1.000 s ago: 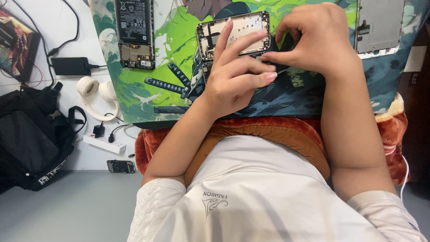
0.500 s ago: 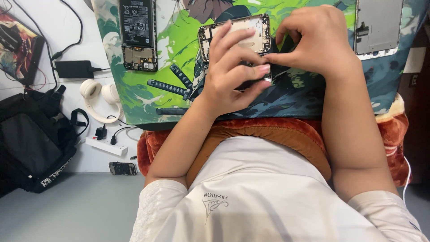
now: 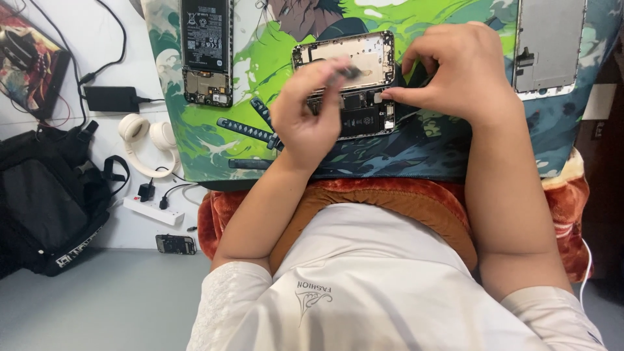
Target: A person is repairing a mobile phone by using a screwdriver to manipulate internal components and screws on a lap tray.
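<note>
I am looking straight down at a worktop covered by a green and blue illustrated mat, and I go from the big things to the small.

Off the worktop's left edge, on the floor, lie a black backpack, white headphones, a black power adapter and a white power strip. On the mat near the far left corner sits a second phone with its back off, battery showing. Near the far right corner lies a separated screen panel.

The work itself is the opened phone lying near the middle of the mat, towards the far edge — its gold frame is bare at the far end and a dark battery label shows at the near end. My right hand rests at the phone's right side, its fingers pressed together against that edge to steady it. My left hand is raised above the phone and blurred; its fingers look pinched on a small dark part, though I cannot tell just what that part is.

I judge this to be the stage of taking small pieces off the phone's insides. The next move calls for a steady pinch and a safe bare spot on the mat for the part — well apart from the open frame — while the right hand holds the phone flat.
</note>
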